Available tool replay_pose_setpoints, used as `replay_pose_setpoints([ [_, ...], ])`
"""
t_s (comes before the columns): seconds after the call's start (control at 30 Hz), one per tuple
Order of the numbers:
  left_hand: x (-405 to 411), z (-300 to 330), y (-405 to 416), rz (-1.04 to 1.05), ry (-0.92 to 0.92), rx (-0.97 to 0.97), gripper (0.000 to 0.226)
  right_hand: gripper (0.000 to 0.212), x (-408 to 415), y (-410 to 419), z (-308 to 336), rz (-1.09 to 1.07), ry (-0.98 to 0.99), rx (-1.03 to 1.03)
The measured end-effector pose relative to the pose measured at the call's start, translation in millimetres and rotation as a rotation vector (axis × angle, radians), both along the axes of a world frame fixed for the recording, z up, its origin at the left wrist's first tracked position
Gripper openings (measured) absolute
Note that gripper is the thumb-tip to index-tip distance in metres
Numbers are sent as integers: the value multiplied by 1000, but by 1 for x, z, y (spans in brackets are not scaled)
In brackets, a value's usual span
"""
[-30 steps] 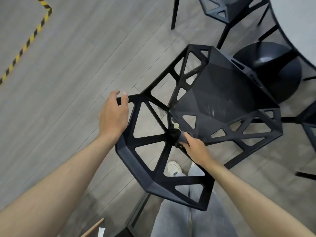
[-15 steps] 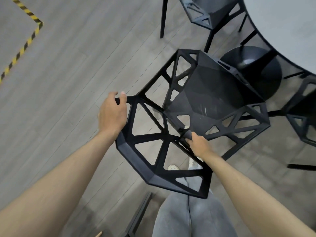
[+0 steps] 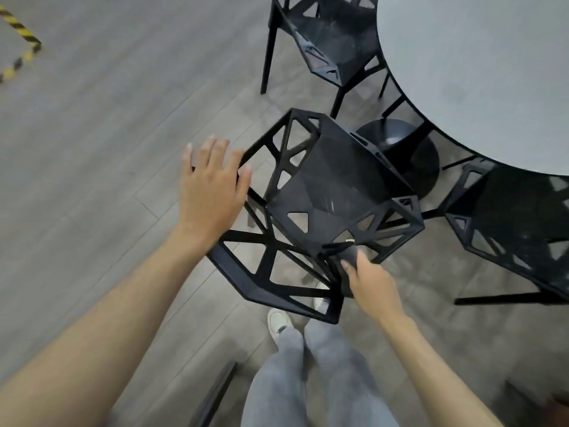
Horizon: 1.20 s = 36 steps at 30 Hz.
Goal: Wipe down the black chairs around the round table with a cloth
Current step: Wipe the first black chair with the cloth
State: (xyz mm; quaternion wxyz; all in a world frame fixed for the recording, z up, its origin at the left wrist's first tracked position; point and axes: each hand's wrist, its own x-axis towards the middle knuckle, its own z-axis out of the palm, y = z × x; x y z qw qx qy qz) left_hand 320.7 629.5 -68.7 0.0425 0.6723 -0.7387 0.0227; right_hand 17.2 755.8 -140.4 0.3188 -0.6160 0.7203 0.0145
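The right hand's [image 3: 369, 282] fingers [image 3: 349, 268] pinch a dark cloth [image 3: 349, 257] against the near chair's [image 3: 323, 186] frame, at the seat's right rear corner. The left hand [image 3: 209, 192] is spread flat, fingers straight, over the backrest's left end; contact is unclear. Three black chairs ring the round desk [image 3: 477, 72]: one more behind [image 3: 326, 41], another right [image 3: 523, 229]. The desk's black base [image 3: 409, 155] stands beyond the seat. Yellow-black tape [image 3: 18, 41] marks the floor.
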Motion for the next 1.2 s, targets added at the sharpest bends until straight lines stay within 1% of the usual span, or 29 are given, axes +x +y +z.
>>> replay_pose_setpoints([
  [0.1, -40, 15, 48, -38, 33, 81, 42, 20, -10, 21, 1, 39, -97, 11],
  [0.2, -69, 13, 100, 38, 123, 155, 45, 18, -8, 30, -21, 94, -156, 81],
  [0.27, -78, 6, 120, 125, 198, 157, 43, 23, -4, 25, -34, 93, -167, 126],
  [0.33, -84, 0, 128, 216, 246, 100, 38, 32, -3, 13, -46, 134, -129, 180],
  [0.4, -86, -5, 128, 274, 278, 14, 31, 34, -1, -5, -57, 192, -60, 276],
  [0.47, -88, -7, 128, 291, 275, -31, 28, 35, 3, -21, -66, 213, -26, 380],
  [0.53, -89, -8, 128, 284, 252, -58, 29, 34, 8, -34, -79, 207, -42, 430],
  [0.63, -91, -9, 128, 292, 216, -50, 30, 31, 12, -49, -101, 134, -117, 418],
  [0.73, -93, -10, 126, 307, 180, -39, 29, 28, 14, -60, -124, -94, -210, 288],
  [0.8, -93, -11, 126, 316, 164, -35, 30, 28, 17, -70, -134, -174, -232, 195],
  [0.87, -93, -12, 127, 330, 138, -30, 30, 30, 19, -80, -144, -100, -223, 171],
  [0.97, -93, -12, 125, 351, 89, -1, 33, 32, 25, -84, -159, 263, -139, 305],
  [1.0, -93, -12, 125, 356, 77, 4, 33, 33, 27, -82, -161, 354, -112, 333],
  [1.13, -97, -9, 123, 366, 96, 8, 32, 38, 18, -84, -157, 468, -61, 325],
  [1.2, -99, -6, 124, 371, 117, -18, 30, 40, 8, -89, -153, 527, -50, 357],
])
